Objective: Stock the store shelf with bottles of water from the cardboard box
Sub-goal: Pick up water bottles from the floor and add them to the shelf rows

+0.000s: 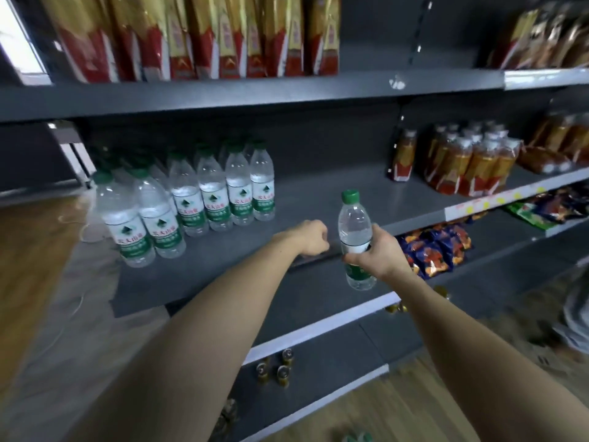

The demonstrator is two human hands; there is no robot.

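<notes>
At the front edge of the grey store shelf (318,199), the right hand (381,255) is holding a green-capped water bottle (354,231) upright, its fingers curling round the label band at mid-height, cap pointing up and base hanging just below the shelf lip. The left hand (314,237) is hovering just beside it to the left, fingers curled loosely with nothing in them, knuckles over the shelf surface. The stocked water bottles (191,202) are standing in rows toward the shelf's left end, well apart from the held one, with a bare stretch of shelf lying between. So the open slot is lying up, forward and to the left of the grip, next to the rightmost bottle of the group; the bottle's long axis is already vertical, needing no turning, only lifting over the lip and sliding leftward. Right hand is the one carrying; left is nearer the rows. The cardboard box is not showing in this view
</notes>
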